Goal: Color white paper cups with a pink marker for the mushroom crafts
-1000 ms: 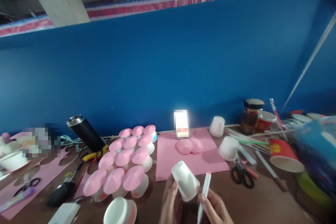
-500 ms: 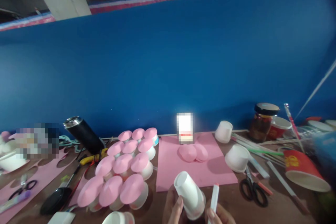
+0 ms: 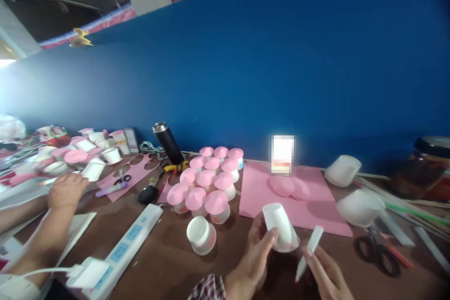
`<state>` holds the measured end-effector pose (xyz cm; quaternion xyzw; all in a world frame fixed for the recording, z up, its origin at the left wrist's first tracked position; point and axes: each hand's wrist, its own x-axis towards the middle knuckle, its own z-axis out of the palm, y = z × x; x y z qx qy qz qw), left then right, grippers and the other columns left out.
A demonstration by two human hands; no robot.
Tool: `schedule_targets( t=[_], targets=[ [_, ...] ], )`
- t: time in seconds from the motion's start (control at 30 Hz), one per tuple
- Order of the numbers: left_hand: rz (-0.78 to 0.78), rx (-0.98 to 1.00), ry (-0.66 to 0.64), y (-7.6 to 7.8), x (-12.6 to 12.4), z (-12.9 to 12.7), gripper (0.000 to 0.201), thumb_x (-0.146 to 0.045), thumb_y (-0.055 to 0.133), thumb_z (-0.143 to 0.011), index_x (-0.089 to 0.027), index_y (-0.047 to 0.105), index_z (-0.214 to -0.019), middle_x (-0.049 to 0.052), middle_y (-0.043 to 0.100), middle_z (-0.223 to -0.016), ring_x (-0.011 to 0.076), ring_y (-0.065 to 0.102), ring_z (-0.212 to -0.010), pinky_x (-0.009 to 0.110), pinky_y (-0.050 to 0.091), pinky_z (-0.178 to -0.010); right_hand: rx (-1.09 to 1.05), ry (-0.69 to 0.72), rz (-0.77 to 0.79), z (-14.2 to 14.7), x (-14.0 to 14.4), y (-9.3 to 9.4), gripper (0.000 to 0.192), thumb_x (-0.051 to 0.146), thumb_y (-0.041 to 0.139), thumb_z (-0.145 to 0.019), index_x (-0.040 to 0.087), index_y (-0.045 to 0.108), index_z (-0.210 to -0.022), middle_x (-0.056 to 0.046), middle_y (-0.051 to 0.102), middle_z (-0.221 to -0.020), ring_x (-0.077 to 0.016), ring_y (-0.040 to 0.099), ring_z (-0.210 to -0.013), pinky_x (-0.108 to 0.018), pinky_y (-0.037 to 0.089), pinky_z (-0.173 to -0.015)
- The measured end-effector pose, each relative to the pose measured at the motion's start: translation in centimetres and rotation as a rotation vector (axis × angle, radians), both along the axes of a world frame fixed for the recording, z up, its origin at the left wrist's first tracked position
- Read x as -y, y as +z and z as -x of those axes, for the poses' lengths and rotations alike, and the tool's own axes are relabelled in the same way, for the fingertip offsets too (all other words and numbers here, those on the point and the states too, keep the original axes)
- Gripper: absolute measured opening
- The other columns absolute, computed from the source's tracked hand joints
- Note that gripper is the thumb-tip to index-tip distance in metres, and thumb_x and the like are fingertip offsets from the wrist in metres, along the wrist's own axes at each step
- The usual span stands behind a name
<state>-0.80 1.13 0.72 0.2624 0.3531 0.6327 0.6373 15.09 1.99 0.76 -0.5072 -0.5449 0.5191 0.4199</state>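
Observation:
My left hand [image 3: 255,255] grips a small white paper cup [image 3: 280,226], held bottom up and tilted. My right hand [image 3: 325,274] holds a white glue stick [image 3: 309,251] just right of the cup, its top pointing up toward the cup's rim. Both hands hover over the brown table near its front edge. A pink paper sheet [image 3: 260,187] lies just beyond them with pink discs [image 3: 288,186] on it.
Several pink-topped cups [image 3: 207,183] stand left of the sheet, and one white cup [image 3: 200,235] sits alone in front. A power strip [image 3: 119,248], black flask [image 3: 168,143], scissors [image 3: 378,248] and loose white cups [image 3: 358,206] lie around. Another person's hand [image 3: 65,190] rests at left.
The view has swung left and tilted, bringing another person's arm and more cups into sight. My hands still hold the cup and glue stick, now turned slightly.

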Motion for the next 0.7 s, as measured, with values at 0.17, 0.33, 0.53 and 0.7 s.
schedule_targets(
  t=[0.17,0.33,0.53,0.7],
  targets=[
    [-0.041,0.006,0.036,-0.2,-0.1,-0.3,0.06,-0.033,0.072,-0.08,-0.023,0.05,-0.136,0.009,0.07,-0.108,0.0234,0.065,-0.097,0.038,0.047,-0.091,-0.028,0.05,-0.022,0.7,-0.4,-0.2,0.051,0.066,0.061,-0.079,0.018,0.063,-0.063,-0.001,0.06,-0.054,-0.0153,0.054,-0.051,-0.021,0.048,-0.048],
    [-0.012,0.008,0.07,-0.4,-0.2,-0.4,0.059,-0.035,0.074,-0.078,-0.021,0.053,-0.132,0.007,0.07,-0.102,0.0221,0.065,-0.095,0.037,0.048,-0.089,-0.093,0.045,-0.017,1.1,0.0,0.2,0.047,0.062,0.066,-0.078,0.016,0.066,-0.067,0.001,0.055,-0.054,-0.0123,0.046,-0.049,-0.022,0.046,-0.05],
    [-0.013,-0.034,0.099,-0.6,0.0,-0.3,0.051,-0.033,0.073,-0.079,-0.021,0.056,-0.126,0.007,0.069,-0.104,0.0203,0.064,-0.096,0.034,0.047,-0.089,-0.104,0.08,0.036,1.4,0.3,0.5,0.051,0.066,0.063,-0.079,0.016,0.064,-0.068,0.002,0.053,-0.052,-0.0118,0.044,-0.046,-0.021,0.038,-0.043],
    [-0.059,-0.051,0.098,-0.5,0.1,-0.4,0.048,-0.032,0.072,-0.081,-0.019,0.055,-0.124,0.007,0.068,-0.103,0.0196,0.064,-0.096,0.034,0.047,-0.088,-0.137,0.086,0.038,1.6,0.4,0.8,0.053,0.067,0.064,-0.076,0.017,0.059,-0.062,0.003,0.051,-0.05,-0.0117,0.046,-0.046,-0.021,0.04,-0.043]
  ],
)
